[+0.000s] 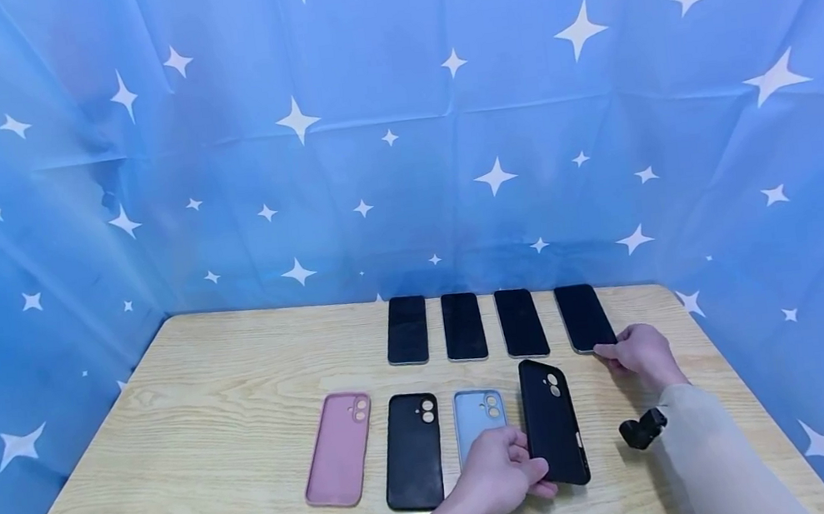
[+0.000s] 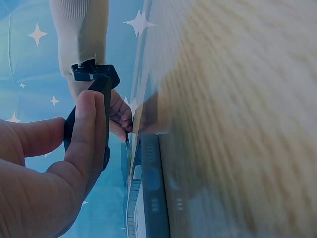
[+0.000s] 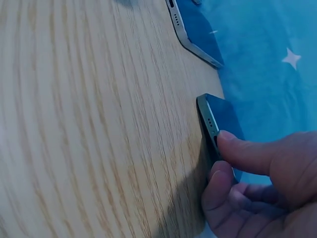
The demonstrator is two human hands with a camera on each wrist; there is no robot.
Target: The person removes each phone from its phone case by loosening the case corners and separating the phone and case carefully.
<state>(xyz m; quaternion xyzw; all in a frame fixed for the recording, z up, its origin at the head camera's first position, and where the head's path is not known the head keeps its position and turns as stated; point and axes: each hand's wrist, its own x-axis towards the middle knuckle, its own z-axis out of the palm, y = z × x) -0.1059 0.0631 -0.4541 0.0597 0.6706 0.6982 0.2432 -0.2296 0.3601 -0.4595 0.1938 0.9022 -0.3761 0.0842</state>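
My left hand (image 1: 491, 479) pinches a black phone case (image 1: 552, 422) by its lower left edge, thumb on one side and fingers on the other. The case is tilted up off the table, its two round camera holes at the top; in the left wrist view its dark rim (image 2: 104, 84) shows edge-on. With thumb and index finger, my right hand (image 1: 644, 354) grips the near right corner of the rightmost dark-screened phone (image 1: 584, 318). The right wrist view has the thumb at that phone's end edge (image 3: 208, 119), beside its port. Its far end lies beyond the hand.
Left of the held case lie a light blue case (image 1: 474, 418), partly covered by my left hand, another black case (image 1: 413, 454) and a pink case (image 1: 339, 450). More phones (image 1: 464, 327) stand in a row along the back of the wooden table (image 1: 198, 447). A starry blue curtain (image 1: 387, 167) hangs behind.
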